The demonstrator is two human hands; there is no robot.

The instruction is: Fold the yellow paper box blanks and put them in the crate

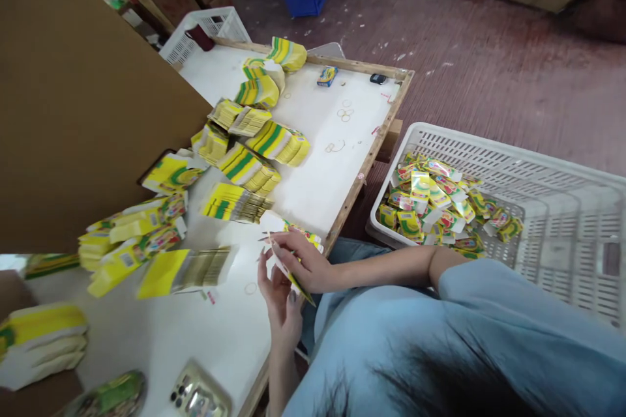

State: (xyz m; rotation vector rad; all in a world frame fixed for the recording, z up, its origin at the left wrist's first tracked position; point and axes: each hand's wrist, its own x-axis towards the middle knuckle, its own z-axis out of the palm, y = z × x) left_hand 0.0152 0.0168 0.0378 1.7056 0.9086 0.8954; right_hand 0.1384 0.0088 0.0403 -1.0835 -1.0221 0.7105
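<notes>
- Both hands meet at the near edge of the bench, right over the wooden rim, so the work sits close to the body and within easy reach of the stacks
- The right hand comes across from the blue sleeve, fingers curled down and pinching a small flat carton, white with yellow and coloured print, at its top end
- The left hand rises from below, palm turned up, fingers half curled under the same carton; it looks to be steadying the lower flap, though whether it grips or only props I cannot tell
- A dark thin edge pokes out below the hands; it could be part of the carton or a second piece, too blurred to call
- Fanned stacks of yellow-and-green flat cartons lie in a loose row up the bench, leaning like cards, handy for picking one at a time
- More stacks crowd the near left, smeared by motion, print unreadable
- A white basket on the floor to the right holds a heap of small folded boxes, just beside the person's knee, an easy drop from the hands
- A brown cardboard sheet walls off the left side and hides whatever lies behind it
- A second white basket peeks out at the far end, mostly cut off
- Rubber bands lie scattered on the bare white top, near a small blue-and-yellow box
- Bottom edge: a phone-like object, cut by the frame
</notes>
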